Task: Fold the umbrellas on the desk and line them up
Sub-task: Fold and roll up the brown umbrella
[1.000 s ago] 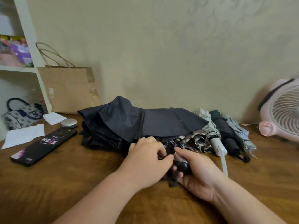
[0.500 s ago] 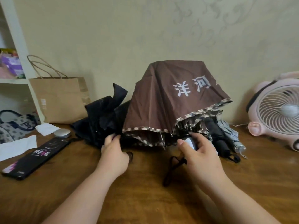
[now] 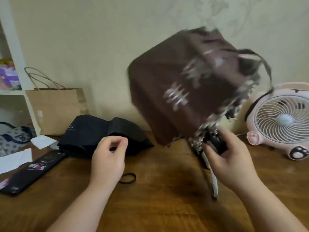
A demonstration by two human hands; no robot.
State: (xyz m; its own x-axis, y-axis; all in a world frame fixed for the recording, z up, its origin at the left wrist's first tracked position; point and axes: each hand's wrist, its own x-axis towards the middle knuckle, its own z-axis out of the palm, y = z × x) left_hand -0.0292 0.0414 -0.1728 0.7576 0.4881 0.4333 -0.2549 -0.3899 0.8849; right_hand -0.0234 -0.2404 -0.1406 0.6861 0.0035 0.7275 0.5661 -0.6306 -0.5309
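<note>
Brown umbrella (image 3: 168, 91): right of centre, raised above the bench (image 3: 150, 198), canopy partly spread and tilted, blurred; pale lettering on the cloth, illegible; patterned trim at the lower edge. Black handle (image 3: 217, 143) at lower right of the canopy.

Right hand (image 3: 234, 161): lower right of centre, fingers wrapped around the black handle.

Left hand (image 3: 108, 158): lower centre, loosely curled, thumb and forefinger near one another, holding nothing visible; just in front of the black umbrella, contact uncertain.

Black umbrella (image 3: 93, 134): left of centre, lying collapsed on the bench, cloth loose and unrolled, small white marking near its left end.

Further umbrella with white handle (image 3: 214, 181): below the right hand, lying on the bench, mostly hidden.

Hair tie (image 3: 127, 178): dark loop, flat on the bench, just right of the left wrist.

Black phone case (image 3: 30, 171): lower left, flat, pink and white print.

White papers (image 3: 15, 159): far left edge.

Paper bag (image 3: 56, 109): brown, upright against the wall, left.

Pink fan (image 3: 282, 121): far right, white grille facing forward.

White shelf (image 3: 11, 92): upper left, contents indistinct.
</note>
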